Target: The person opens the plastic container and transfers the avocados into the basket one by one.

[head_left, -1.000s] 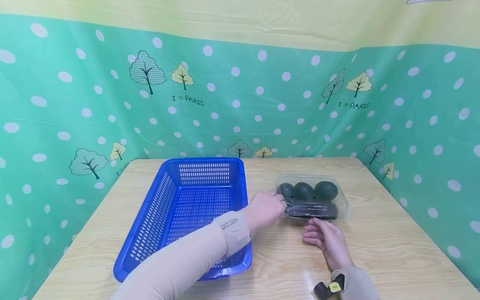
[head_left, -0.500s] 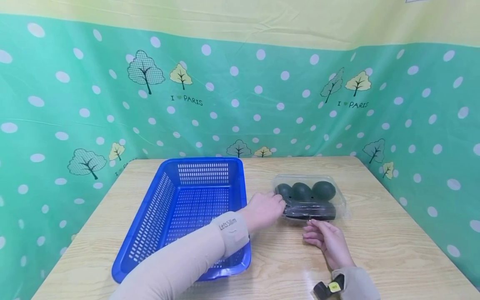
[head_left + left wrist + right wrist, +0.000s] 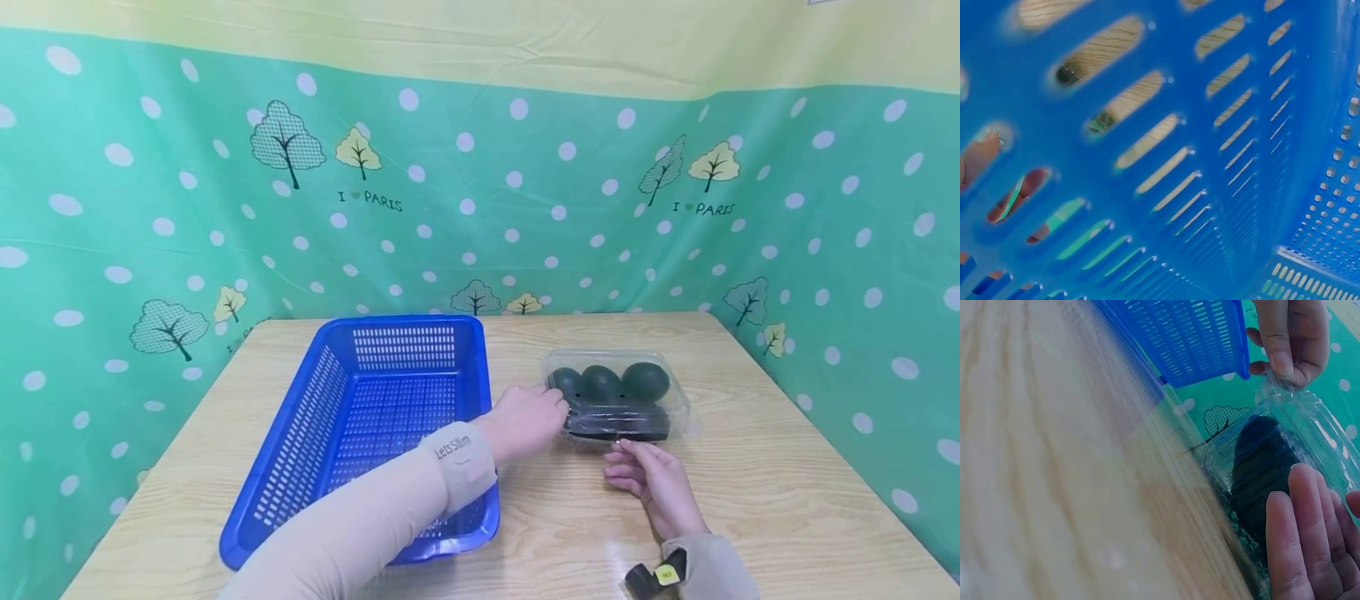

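A clear plastic clamshell box [image 3: 681,408] stands on the right side of the table. Inside lie dark green, egg-shaped fruits like avocados [image 3: 646,382], and a long dark shape sits along the front. My left hand [image 3: 527,421] reaches over the basket's near right corner and pinches the box's left end, as the right wrist view also shows, thumb [image 3: 1280,361] on the plastic. My right hand [image 3: 660,486] is at the box's front edge, fingers [image 3: 1310,515] fairly straight beside the plastic; whether they touch it is hard to tell. The left wrist view mostly shows basket wall.
A blue slotted plastic basket [image 3: 487,450] stands left of the box, under my left forearm. The wooden table [image 3: 810,508] meets a green dotted cloth [image 3: 570,217] at the back and sides. A black wrist strap with a yellow label [image 3: 665,573] is at my right cuff.
The box has shifted very slightly to the left in the head view, as has the whole scene. Both hands keep nearly the same places and poses.
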`<state>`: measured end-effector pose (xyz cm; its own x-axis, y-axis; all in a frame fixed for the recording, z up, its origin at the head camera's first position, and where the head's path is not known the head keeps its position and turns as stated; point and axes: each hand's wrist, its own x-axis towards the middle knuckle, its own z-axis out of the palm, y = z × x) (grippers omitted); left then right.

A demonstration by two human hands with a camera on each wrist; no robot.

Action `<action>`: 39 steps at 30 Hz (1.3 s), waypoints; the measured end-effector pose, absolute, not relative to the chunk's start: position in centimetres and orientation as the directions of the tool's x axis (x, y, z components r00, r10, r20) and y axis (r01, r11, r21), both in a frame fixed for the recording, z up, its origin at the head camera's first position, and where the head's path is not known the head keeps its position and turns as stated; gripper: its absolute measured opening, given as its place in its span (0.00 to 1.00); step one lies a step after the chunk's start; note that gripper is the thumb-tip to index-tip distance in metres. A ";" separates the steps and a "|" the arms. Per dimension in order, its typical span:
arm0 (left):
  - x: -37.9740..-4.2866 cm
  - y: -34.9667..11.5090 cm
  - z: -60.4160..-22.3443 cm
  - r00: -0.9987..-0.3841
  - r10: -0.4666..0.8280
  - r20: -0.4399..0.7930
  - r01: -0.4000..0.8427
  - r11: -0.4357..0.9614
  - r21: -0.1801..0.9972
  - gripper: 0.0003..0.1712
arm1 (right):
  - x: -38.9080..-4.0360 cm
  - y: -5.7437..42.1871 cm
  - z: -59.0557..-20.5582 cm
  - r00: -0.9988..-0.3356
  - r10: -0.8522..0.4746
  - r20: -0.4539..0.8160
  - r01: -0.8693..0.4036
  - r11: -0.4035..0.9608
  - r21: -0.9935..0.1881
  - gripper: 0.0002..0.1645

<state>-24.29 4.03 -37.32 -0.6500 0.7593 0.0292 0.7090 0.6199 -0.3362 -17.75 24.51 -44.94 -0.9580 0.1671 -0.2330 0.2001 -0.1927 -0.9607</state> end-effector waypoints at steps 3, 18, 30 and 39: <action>-24.3 4.0 -37.2 -0.650 0.759 0.029 0.710 0.621 -0.333 0.14 | -17.7 24.5 -44.9 -0.957 0.167 -0.235 0.202 -0.194 -0.960 0.14; -24.5 3.8 -37.2 -0.635 0.771 0.037 0.724 0.612 -0.317 0.11 | -17.5 24.2 -45.0 -0.954 0.195 -0.227 0.191 -0.187 -0.964 0.13; -24.5 3.6 -37.0 -0.635 0.772 0.029 0.730 0.612 -0.305 0.10 | -17.5 24.0 -45.1 -0.955 0.202 -0.216 0.178 -0.193 -0.965 0.13; -24.7 3.5 -37.2 -0.623 0.780 0.056 0.739 0.611 -0.283 0.06 | -17.6 24.1 -45.0 -0.953 0.203 -0.225 0.186 -0.198 -0.963 0.14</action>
<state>-24.68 3.48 -37.16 -0.6233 0.7799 0.0560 0.7393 0.6111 -0.2828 -17.56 24.11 -45.05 -0.9529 0.2030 -0.2254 0.1855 -0.1979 -0.9625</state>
